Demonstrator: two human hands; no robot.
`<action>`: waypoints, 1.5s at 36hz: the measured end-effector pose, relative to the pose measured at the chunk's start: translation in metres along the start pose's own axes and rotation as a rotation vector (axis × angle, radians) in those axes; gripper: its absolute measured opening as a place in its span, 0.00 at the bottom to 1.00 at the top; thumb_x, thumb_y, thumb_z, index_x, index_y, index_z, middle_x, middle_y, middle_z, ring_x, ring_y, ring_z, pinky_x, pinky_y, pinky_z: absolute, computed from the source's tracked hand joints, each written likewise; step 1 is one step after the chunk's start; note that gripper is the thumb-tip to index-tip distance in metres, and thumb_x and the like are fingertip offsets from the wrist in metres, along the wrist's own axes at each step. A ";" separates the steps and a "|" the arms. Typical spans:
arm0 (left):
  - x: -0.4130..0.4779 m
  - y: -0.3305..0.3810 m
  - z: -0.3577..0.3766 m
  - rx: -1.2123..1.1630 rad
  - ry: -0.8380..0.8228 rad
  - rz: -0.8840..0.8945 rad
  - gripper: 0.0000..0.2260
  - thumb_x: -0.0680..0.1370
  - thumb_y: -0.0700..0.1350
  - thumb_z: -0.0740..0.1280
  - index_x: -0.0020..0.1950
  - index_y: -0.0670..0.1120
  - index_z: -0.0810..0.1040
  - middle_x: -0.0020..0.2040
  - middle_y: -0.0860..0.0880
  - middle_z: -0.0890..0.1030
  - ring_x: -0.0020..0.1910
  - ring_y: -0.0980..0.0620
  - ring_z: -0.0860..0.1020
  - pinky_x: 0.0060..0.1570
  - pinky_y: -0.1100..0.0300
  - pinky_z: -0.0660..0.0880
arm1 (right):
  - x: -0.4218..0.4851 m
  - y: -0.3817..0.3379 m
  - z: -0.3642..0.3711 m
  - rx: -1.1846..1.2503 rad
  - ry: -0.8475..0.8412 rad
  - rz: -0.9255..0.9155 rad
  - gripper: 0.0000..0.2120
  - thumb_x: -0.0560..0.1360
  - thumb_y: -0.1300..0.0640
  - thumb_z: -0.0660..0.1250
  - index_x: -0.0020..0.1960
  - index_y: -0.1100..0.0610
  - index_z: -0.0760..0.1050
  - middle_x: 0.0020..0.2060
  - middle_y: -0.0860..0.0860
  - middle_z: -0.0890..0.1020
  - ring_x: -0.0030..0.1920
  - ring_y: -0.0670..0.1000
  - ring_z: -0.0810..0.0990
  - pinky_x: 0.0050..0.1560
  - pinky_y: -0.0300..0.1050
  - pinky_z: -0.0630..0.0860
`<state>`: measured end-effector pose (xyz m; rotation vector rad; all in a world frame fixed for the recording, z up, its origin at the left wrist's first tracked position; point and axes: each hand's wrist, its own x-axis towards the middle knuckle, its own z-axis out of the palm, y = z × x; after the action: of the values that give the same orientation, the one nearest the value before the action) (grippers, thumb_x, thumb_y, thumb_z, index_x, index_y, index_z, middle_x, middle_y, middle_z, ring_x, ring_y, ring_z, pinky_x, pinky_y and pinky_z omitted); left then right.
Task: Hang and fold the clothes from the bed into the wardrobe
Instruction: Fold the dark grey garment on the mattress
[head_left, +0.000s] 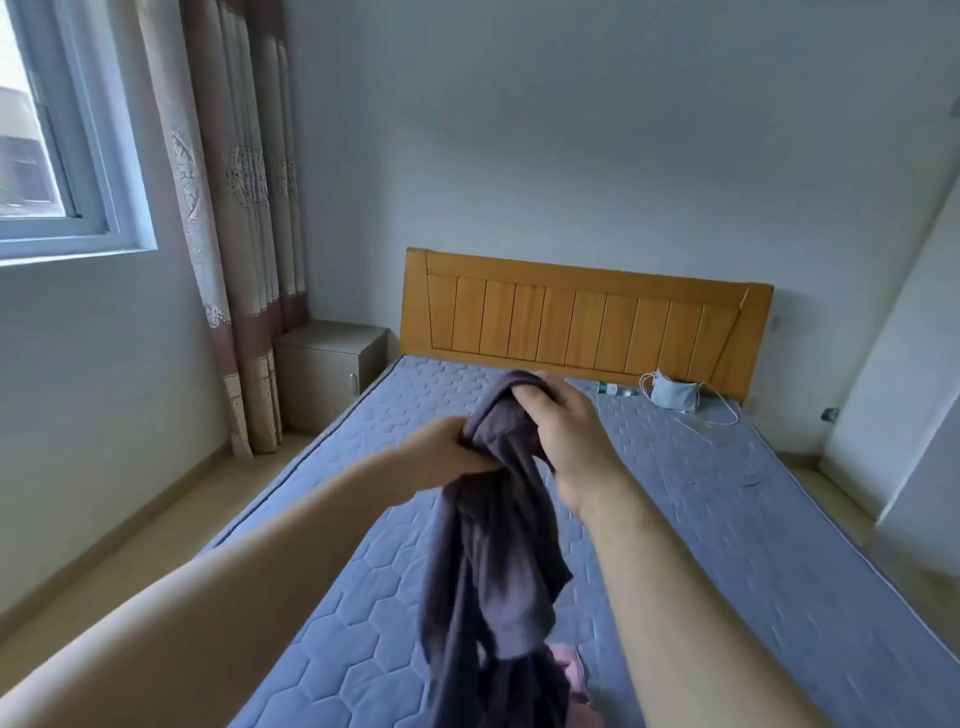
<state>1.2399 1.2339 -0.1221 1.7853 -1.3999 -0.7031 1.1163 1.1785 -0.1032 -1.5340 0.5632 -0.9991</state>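
Mattress (727, 519): blue-grey, hex quilting; fills mid + lower view.
Curtain (239, 234): beige/brown, patterned, hangs left of bed next to window.
Window (52, 156): far left, white frame.
Headboard (587, 317): orange wood slats, far end of bed, vs wall.
Garment (493, 561): dark grey-purple, bunched, held up above mattress by 2 hands; rest hangs toward bottom edge. Type unclear.
Nightstand (327, 369): grey-beige, btwn curtain & headboard.
L hand (447, 447): fingers curled tight round fabric near garment's top.
R hand (566, 426): fingers curled over garment's top end, gripping; just beside L hand.
Face mask (675, 395): pale, white loops, on mattress near headboard, right side.
Pink cloth (569, 670): on mattress behind garment's low end, blurred.
Bottle (613, 388): clear, lying just left of mask.
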 end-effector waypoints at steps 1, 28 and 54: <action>0.002 0.000 -0.003 -0.040 0.088 -0.007 0.02 0.76 0.39 0.66 0.46 0.46 0.77 0.44 0.48 0.79 0.47 0.49 0.77 0.46 0.61 0.74 | -0.001 0.001 -0.002 0.019 0.015 0.011 0.12 0.78 0.61 0.60 0.40 0.51 0.76 0.36 0.48 0.78 0.38 0.47 0.76 0.41 0.42 0.72; -0.001 -0.016 -0.058 -0.013 0.503 0.015 0.06 0.73 0.40 0.69 0.50 0.45 0.77 0.44 0.47 0.79 0.45 0.49 0.75 0.47 0.57 0.71 | -0.005 -0.002 0.025 0.314 0.054 0.108 0.11 0.81 0.56 0.57 0.45 0.55 0.76 0.41 0.51 0.82 0.41 0.48 0.81 0.40 0.41 0.77; -0.020 -0.024 -0.026 -0.378 0.316 -0.069 0.09 0.77 0.35 0.62 0.38 0.46 0.70 0.33 0.47 0.73 0.32 0.51 0.71 0.31 0.61 0.66 | -0.032 -0.002 -0.013 -0.460 -0.345 0.213 0.29 0.68 0.58 0.75 0.64 0.42 0.69 0.50 0.48 0.78 0.50 0.45 0.78 0.46 0.35 0.73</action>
<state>1.2688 1.2622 -0.1276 1.5674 -0.9304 -0.6388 1.0891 1.1974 -0.1109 -1.9516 0.7216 -0.4398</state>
